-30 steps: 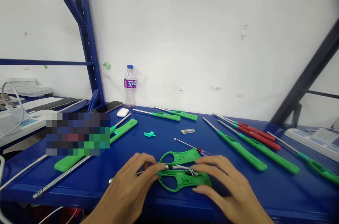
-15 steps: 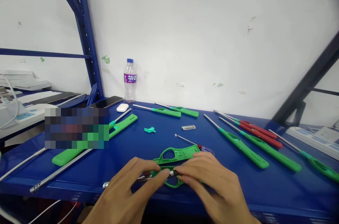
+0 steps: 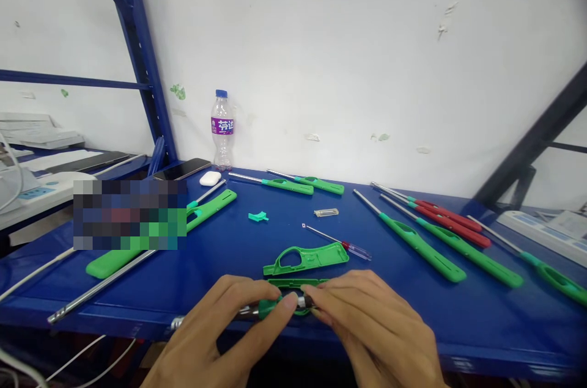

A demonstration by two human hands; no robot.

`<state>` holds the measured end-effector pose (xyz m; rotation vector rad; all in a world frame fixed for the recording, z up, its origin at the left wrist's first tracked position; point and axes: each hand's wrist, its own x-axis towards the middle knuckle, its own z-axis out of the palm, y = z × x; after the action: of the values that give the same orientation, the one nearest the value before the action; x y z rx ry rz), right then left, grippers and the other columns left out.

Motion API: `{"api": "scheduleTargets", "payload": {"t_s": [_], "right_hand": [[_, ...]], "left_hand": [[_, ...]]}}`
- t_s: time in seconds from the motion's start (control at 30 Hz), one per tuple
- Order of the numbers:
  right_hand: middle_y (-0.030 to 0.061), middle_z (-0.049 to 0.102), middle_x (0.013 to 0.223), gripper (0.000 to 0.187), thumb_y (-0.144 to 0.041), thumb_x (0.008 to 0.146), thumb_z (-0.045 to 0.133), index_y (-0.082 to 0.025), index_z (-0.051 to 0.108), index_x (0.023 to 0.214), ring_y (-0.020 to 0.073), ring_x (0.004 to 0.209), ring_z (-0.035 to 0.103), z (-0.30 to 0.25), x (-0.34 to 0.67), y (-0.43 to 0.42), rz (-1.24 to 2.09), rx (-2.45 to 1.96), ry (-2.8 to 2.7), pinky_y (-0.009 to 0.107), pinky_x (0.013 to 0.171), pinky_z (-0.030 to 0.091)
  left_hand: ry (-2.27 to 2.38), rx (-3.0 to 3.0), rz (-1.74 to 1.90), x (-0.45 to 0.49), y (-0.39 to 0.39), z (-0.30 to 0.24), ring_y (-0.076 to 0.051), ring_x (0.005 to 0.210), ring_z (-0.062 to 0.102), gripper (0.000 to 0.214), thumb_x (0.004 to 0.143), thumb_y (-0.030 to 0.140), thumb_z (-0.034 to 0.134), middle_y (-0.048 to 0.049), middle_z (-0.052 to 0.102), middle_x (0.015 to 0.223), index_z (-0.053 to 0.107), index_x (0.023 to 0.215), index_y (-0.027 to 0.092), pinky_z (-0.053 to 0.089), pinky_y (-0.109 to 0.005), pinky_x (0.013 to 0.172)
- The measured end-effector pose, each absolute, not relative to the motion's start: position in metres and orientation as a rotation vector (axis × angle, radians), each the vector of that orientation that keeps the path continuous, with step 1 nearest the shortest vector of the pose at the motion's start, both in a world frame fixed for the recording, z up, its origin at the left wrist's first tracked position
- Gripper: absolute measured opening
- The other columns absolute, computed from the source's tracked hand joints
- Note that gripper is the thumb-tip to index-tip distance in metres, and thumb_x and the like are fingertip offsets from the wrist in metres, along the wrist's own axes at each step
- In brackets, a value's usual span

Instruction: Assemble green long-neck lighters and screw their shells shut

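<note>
Holding the open green shell (image 3: 298, 283) at the table's near edge (image 3: 147, 328), we are pinching its neck (image 3: 266, 308) with the left hand (image 3: 220, 330) and a silver part (image 3: 301, 302) with the right hand (image 3: 383, 321), fingertips nearly closed. We are expecting light, stiff plastic, fragile inside, best gripped by its rims. Beyond, we are counting one loose half (image 3: 316, 258), one screwdriver (image 3: 345, 245), five right-side lighters (image 3: 431, 255), one teal piece (image 3: 259, 217), one clear capsule (image 3: 326, 212), two rear lighters (image 3: 300, 187).
</note>
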<state>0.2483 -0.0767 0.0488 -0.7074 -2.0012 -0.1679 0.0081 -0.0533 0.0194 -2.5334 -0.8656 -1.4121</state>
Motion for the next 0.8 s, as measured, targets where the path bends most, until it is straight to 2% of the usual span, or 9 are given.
{"api": "scheduleTargets", "payload": {"t_s": [0.1, 0.27, 0.4, 0.5, 0.6, 0.7, 0.8], "right_hand": [[0.0079, 0.082, 0.102, 0.03, 0.002, 0.1, 0.062, -0.012, 0.073, 0.125, 0.0195, 0.091, 0.078, 0.049, 0.249, -0.078, -0.205, -0.731, -2.021, 0.032, 0.078, 0.062], [0.0075, 0.082, 0.104, 0.032, 0.002, 0.103, 0.054, -0.012, 0.071, 0.125, 0.0191, 0.092, 0.078, 0.048, 0.252, -0.077, -0.275, -0.733, -2.052, 0.032, 0.078, 0.061], [0.0064, 0.082, 0.102, 0.028, -0.002, 0.104, 0.057, -0.014, 0.071, 0.125, 0.0186, 0.09, 0.078, 0.047, 0.25, -0.08, -0.181, -0.757, -2.039, 0.032, 0.079, 0.06], [0.0041, 0.082, 0.101, 0.018, -0.013, 0.108, 0.064, -0.018, 0.072, 0.124, 0.0176, 0.086, 0.078, 0.048, 0.248, -0.083, -0.05, -0.811, -2.008, 0.031, 0.079, 0.061], [0.0033, 0.082, 0.096, 0.012, -0.014, 0.108, 0.066, -0.018, 0.074, 0.115, 0.017, 0.08, 0.078, 0.049, 0.248, -0.084, -0.012, -0.828, -1.997, 0.03, 0.075, 0.06], [0.0035, 0.082, 0.093, 0.012, -0.014, 0.108, 0.065, -0.019, 0.075, 0.11, 0.017, 0.076, 0.077, 0.05, 0.248, -0.083, -0.008, -0.853, -1.977, 0.029, 0.071, 0.06], [0.0018, 0.081, 0.09, 0.013, -0.015, 0.108, 0.065, -0.02, 0.076, 0.107, 0.0164, 0.073, 0.076, 0.051, 0.248, -0.082, -0.007, -0.861, -1.937, 0.029, 0.069, 0.059]], "left_hand": [[-0.846, -2.649, -1.467, 0.009, -0.055, 0.025, -0.015, 0.091, 0.075, 0.048, 0.103, 0.001, 0.05, -0.0045, 0.075, 0.113, 0.069, 0.136, 0.03, 0.065, -0.025, 0.083], [-0.855, -2.877, -1.462, 0.007, -0.052, 0.036, -0.014, 0.096, 0.076, 0.039, 0.105, 0.008, 0.055, -0.0019, 0.075, 0.114, 0.068, 0.135, 0.03, 0.064, -0.02, 0.083], [-0.883, -2.938, -1.477, 0.008, -0.05, 0.036, -0.014, 0.098, 0.077, 0.037, 0.106, 0.011, 0.056, -0.0007, 0.074, 0.116, 0.067, 0.135, 0.031, 0.063, -0.018, 0.084], [-0.87, -2.896, -1.453, 0.009, -0.053, 0.031, -0.012, 0.094, 0.075, 0.039, 0.108, 0.008, 0.05, -0.003, 0.072, 0.116, 0.065, 0.138, 0.028, 0.062, -0.018, 0.083], [-0.832, -2.839, -1.389, 0.009, -0.056, 0.027, -0.01, 0.09, 0.074, 0.04, 0.11, 0.01, 0.043, -0.0042, 0.071, 0.115, 0.063, 0.14, 0.027, 0.061, -0.016, 0.08], [-0.83, -2.822, -1.304, 0.009, -0.055, 0.028, -0.01, 0.088, 0.074, 0.037, 0.112, 0.013, 0.043, -0.0043, 0.072, 0.114, 0.062, 0.14, 0.027, 0.06, -0.015, 0.079], [-0.841, -2.843, -1.309, 0.01, -0.055, 0.031, -0.011, 0.092, 0.075, 0.038, 0.112, 0.014, 0.043, -0.0041, 0.073, 0.115, 0.06, 0.143, 0.028, 0.062, -0.018, 0.086]]}}
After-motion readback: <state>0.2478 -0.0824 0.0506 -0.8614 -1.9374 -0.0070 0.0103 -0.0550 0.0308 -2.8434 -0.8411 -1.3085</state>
